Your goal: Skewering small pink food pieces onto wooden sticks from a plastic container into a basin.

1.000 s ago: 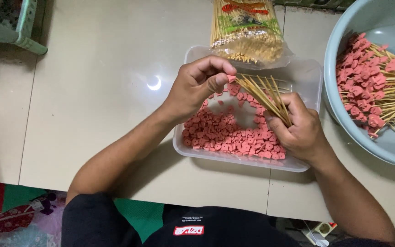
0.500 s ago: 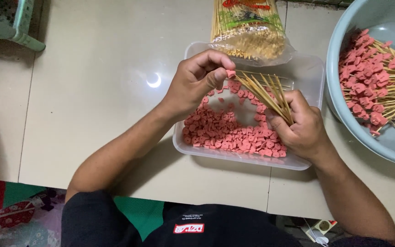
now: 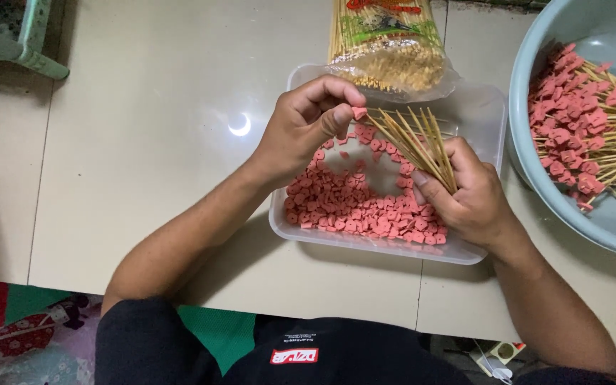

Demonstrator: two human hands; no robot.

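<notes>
My left hand (image 3: 308,125) pinches a small pink sausage piece (image 3: 358,113) at the tip of one bamboo skewer. A fanned bundle of skewers (image 3: 415,142) is gripped in my right hand (image 3: 465,196), points toward the left hand. Both hands hover over a clear plastic tray (image 3: 490,114) that holds several pink sausage pieces (image 3: 351,207).
An open bag of bamboo skewers (image 3: 386,43) lies behind the tray. A grey-blue basin (image 3: 536,78) at the right holds several finished skewers with pink pieces (image 3: 586,128). A green stool leg (image 3: 30,43) stands at the far left on the beige tiled surface.
My left hand has shifted slightly and now pushes a pink piece onto a skewer tip. The right hand keeps holding the bundle in nearly the same place.
</notes>
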